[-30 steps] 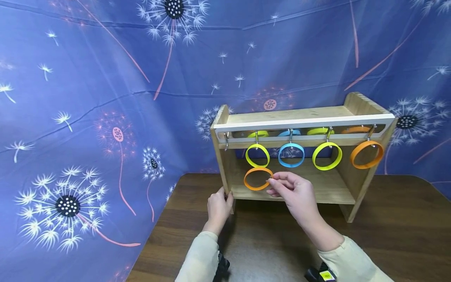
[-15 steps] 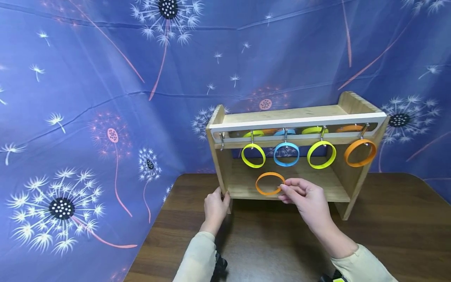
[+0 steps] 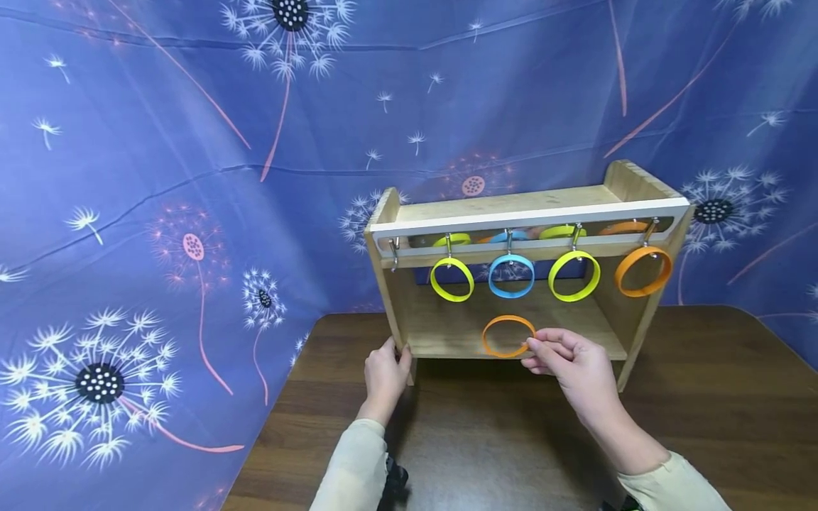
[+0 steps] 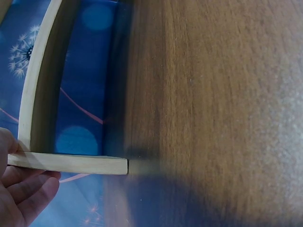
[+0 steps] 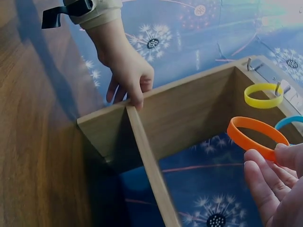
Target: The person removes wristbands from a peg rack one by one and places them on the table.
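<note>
My right hand (image 3: 578,369) pinches an orange silicone wristband (image 3: 509,317) by its right side, in front of the lower shelf of a wooden rack (image 3: 517,341). In the right wrist view the orange wristband (image 5: 251,140) sits between thumb and fingertips, apart from the hooks. My left hand (image 3: 386,376) grips the rack's lower left side panel; the left wrist view has the thumb and fingers of that hand (image 4: 28,189) on either side of the wooden board (image 4: 80,163). From the rack's hooks hang a yellow-green wristband (image 3: 434,285), a blue one (image 3: 492,277), another yellow-green one (image 3: 553,278) and an orange one (image 3: 623,277).
At the rack's left end a metal hook (image 3: 394,255) carries no band. A white-edged rail (image 3: 530,213) with a mirror-like strip runs along the front. The rack stands on a brown wooden table (image 3: 486,440), before a blue dandelion-print cloth (image 3: 358,106).
My right hand has moved the orange wristband right and slightly down, away from beneath the left yellow-green one. The left hand keeps its grip on the rack; the head view has shifted slightly.
</note>
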A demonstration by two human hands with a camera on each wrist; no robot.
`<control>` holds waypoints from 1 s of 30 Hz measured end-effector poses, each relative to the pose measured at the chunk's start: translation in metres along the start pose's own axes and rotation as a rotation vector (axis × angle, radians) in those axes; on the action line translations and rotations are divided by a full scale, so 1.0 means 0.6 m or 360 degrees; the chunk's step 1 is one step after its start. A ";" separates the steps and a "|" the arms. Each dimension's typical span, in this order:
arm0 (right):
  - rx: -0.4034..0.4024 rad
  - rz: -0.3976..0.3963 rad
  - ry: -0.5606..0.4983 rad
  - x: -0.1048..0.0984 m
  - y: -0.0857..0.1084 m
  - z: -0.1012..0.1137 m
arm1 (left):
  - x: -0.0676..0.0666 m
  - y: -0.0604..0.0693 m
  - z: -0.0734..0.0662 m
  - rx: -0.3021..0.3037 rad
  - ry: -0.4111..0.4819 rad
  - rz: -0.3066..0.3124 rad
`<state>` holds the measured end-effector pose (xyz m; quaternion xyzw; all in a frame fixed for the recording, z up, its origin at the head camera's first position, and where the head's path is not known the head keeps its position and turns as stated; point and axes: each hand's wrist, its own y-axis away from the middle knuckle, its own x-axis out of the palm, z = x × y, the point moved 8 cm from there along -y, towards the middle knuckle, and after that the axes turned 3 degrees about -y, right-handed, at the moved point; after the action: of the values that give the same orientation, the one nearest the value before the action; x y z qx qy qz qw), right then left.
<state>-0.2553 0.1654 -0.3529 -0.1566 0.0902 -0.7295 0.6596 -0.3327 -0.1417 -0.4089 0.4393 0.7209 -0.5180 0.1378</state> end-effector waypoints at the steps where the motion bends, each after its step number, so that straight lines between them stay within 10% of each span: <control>1: 0.0000 -0.0003 -0.0013 -0.003 0.001 -0.001 | 0.001 0.000 0.001 -0.0001 -0.0001 0.0001; 30: 0.0088 -0.0117 -0.0091 -0.163 0.043 -0.058 | 0.003 -0.001 0.005 0.0002 0.0052 0.0034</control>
<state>-0.2351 0.2568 -0.4051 -0.1622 0.0454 -0.7507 0.6388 -0.3349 -0.1433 -0.4113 0.4555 0.7181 -0.5095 0.1312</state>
